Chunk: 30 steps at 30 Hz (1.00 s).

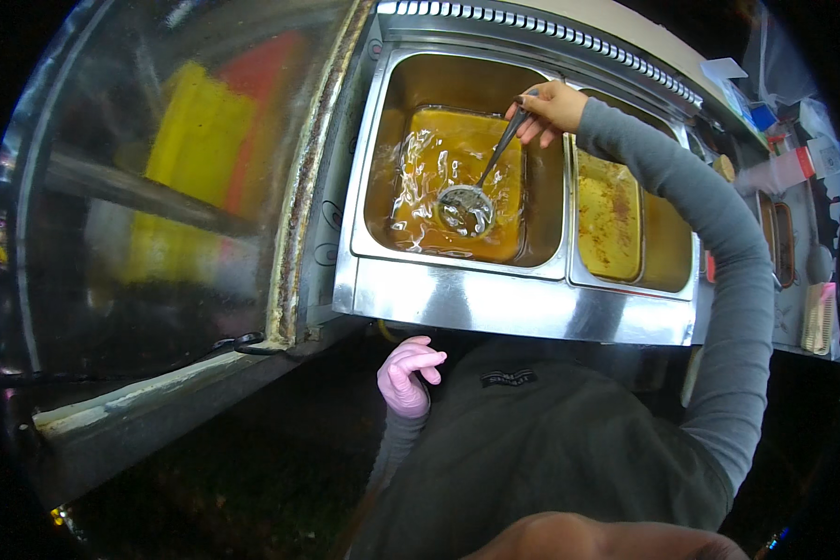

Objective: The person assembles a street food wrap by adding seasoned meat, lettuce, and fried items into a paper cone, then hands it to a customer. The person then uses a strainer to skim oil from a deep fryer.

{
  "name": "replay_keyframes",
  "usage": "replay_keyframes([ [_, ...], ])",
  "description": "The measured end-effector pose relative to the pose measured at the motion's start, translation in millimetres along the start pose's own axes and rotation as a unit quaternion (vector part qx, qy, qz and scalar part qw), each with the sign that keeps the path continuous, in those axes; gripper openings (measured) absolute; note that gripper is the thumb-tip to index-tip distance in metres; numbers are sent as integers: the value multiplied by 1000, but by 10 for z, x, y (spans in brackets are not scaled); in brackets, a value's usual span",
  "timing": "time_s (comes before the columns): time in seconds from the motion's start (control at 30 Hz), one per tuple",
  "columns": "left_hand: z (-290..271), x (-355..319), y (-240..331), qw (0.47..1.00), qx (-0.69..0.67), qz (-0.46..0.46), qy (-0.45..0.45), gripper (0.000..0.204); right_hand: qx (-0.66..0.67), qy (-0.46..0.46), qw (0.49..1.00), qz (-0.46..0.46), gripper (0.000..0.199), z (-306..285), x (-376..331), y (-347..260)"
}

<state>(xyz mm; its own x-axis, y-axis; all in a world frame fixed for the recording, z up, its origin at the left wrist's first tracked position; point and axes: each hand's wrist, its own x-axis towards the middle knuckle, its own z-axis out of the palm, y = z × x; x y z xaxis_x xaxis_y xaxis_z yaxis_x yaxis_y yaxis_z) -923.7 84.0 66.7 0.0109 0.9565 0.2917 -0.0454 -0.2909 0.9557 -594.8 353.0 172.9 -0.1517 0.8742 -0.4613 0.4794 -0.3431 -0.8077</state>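
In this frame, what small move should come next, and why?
Probably a gentle lift of the round-headed utensil, letting it drip over the left basin: its head appears to sit in the yellow liquid, and the right hand grips its handle.

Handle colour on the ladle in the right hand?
The ladle handle looks black or very dark grey; best seen in the head view.

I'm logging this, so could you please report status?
Right hand holds round-headed utensil; head in amber liquid. Left hand pink-gloved, visibly empty. No obstruction visible.
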Motion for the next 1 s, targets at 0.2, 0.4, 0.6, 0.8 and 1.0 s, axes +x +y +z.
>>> replay_keyframes([
  [0.2, 10, 4, 12, 1000, 11, 13, 18, 68, 59, -46, 996, 56, 36, 131, 175, -31],
  [0.4, 21, 26, 2, 1000, 12, 8, 24, 69, 126, -17, 990, 52, 40, 87, 134, -139],
  [0.6, 46, 135, -12, 999, 4, 28, 23, 70, 60, 50, 993, -86, 40, -442, 109, -335],
  [0.8, 60, 251, 29, 999, 18, -23, 13, 75, 69, 138, 975, -162, 34, -733, 433, -249],
  [1.0, 20, 315, 67, 999, 28, -38, -18, 77, -97, 163, 963, -190, 34, -372, 445, -114],
])
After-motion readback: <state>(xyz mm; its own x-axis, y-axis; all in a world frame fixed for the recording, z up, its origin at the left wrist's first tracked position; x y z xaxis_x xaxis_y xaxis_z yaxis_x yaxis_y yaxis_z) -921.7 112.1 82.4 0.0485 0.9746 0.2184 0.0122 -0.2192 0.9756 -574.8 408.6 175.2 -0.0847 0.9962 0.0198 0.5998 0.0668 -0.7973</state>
